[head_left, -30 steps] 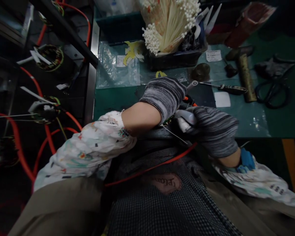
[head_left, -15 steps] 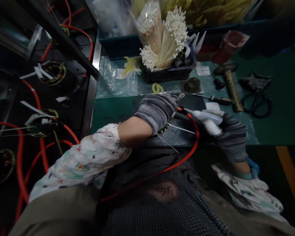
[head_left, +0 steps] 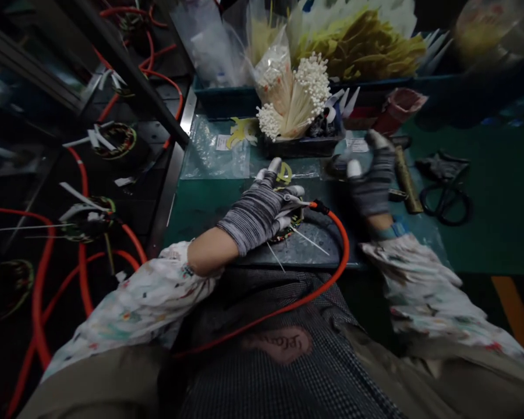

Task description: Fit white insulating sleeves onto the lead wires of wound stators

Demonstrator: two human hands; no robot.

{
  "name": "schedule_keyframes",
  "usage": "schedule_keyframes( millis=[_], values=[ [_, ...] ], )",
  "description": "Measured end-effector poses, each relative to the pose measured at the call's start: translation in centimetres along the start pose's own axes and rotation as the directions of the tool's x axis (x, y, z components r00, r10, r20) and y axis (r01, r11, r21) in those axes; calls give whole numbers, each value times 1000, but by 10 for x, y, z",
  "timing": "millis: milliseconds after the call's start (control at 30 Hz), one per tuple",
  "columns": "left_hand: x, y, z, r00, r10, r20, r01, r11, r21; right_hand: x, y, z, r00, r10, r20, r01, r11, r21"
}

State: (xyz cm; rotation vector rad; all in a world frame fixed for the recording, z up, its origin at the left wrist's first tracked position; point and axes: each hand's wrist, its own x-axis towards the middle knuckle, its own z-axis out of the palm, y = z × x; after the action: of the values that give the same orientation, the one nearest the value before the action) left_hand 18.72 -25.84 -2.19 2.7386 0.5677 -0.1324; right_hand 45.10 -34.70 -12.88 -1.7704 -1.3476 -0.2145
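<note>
Head view: I see wire coil (head_left: 296, 218) on dark mat (head_left: 329, 226), near front edge of counter (head_left: 475, 250). Left hand (head_left: 259, 210): grip curled over coil, holding it. Red cable (head_left: 345, 247) points right from coil, then bends back over edge. Right hand (head_left: 371, 180): grip wide, near hammer (head_left: 405, 177). Room on mat between hands.

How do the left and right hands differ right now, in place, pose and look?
The left hand is on the wire coil; the right hand is off it, beside the hammer in this view. The right hand is open, fingers parted; the left hand lies over the coil, its grip partly hidden. The right wrist shows a blue band; the left shows none. Both wear striped gloves.
</note>
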Motion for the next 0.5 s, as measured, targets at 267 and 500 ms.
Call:
schedule_keyframes(
  millis=[267, 500],
  values=[
    [7, 15, -10, 990, -124, 62, 118, 989, 91, -59, -76, -37, 909, -378, 174, 396, 914, -85],
    [17, 28, -11, 991, -115, 71, 107, 988, 109, -68, -70, -26, 910, -222, 349, 272, 957, -102]
  ],
)
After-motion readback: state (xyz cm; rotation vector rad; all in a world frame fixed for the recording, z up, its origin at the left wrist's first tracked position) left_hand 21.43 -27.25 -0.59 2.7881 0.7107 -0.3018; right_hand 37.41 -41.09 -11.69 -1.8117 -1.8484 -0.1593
